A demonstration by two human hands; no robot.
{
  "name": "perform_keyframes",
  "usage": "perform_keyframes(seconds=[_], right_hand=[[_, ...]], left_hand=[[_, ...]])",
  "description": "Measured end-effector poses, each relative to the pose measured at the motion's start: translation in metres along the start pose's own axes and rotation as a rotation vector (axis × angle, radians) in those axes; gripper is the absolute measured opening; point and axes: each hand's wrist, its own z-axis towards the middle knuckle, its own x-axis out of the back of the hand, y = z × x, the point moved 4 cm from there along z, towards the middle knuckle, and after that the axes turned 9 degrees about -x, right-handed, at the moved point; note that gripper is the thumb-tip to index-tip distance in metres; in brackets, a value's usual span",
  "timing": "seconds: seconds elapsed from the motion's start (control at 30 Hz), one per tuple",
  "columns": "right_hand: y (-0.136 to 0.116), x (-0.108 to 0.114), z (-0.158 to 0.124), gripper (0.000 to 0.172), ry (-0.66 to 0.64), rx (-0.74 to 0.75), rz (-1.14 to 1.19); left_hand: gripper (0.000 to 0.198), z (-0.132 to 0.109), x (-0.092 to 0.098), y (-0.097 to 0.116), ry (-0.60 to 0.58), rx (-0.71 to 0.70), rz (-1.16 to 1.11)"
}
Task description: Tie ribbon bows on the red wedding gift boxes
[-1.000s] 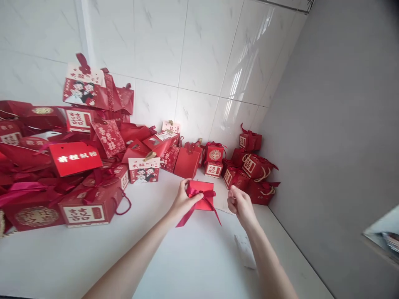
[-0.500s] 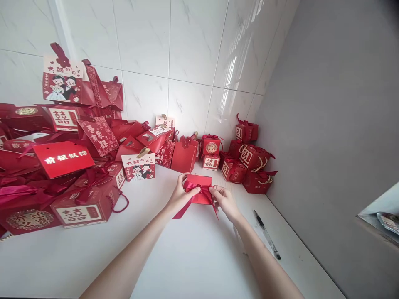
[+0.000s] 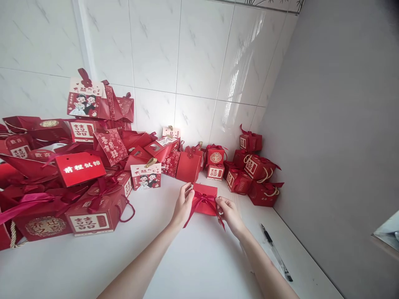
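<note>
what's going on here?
A person is handling a small red box on a white table, a dark-red ribbon tied in a bow across it. The left hand is at the box's left side; the right hand pinches the ribbon near the right edge. More red boxes are piled to the left and stacked at the back right. A pen lies beside the right forearm.

Worktop (image 3: pixel 199 270): smooth, white. Directly on it: slim black-and-clear plastic pen (image 3: pixel 276 252), right side; red cardboard gift box (image 3: pixel 90 223) with white label, left; dark-red rope-handled cardboard box (image 3: pixel 262 196), right rear.
</note>
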Motion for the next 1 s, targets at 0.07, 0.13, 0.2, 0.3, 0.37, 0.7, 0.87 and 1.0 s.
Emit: perform_keyframes(seconds=[0.07, 0.13, 0.2, 0.3, 0.37, 0.7, 0.87, 1.0], right_hand=[[-0.001, 0.0, 0.0, 0.043, 0.004, -0.001, 0.001], [-0.001, 0.0, 0.0, 0.042, 0.007, -0.004, 0.0], [-0.001, 0.0, -0.001, 0.042, 0.014, -0.008, 0.001], [0.0, 0.001, -0.001, 0.04, 0.023, -0.011, 0.004], [0.0, 0.001, -0.001, 0.04, 0.026, -0.008, 0.009], [0.002, 0.005, 0.001, 0.037, 0.013, -0.003, 0.017], [0.003, 0.005, 0.001, 0.038, 0.008, 0.0, 0.044], [0.004, 0.006, 0.003, 0.039, -0.001, -0.005, 0.073]], left_hand=[[0.022, 0.0, 0.002, -0.001, 0.032, -0.011, 0.049], [0.018, 0.0, 0.004, 0.001, 0.054, -0.036, 0.099], [0.018, 0.0, 0.006, 0.003, 0.073, -0.065, 0.121], [0.021, 0.001, 0.006, 0.003, 0.084, -0.081, 0.093], [0.023, 0.002, 0.007, 0.001, 0.09, -0.074, 0.064], [0.035, 0.007, 0.01, 0.009, 0.027, -0.079, -0.031], [0.031, 0.006, 0.009, 0.009, -0.03, -0.119, 0.142], [0.039, 0.008, 0.011, 0.004, -0.033, -0.115, 0.189]])
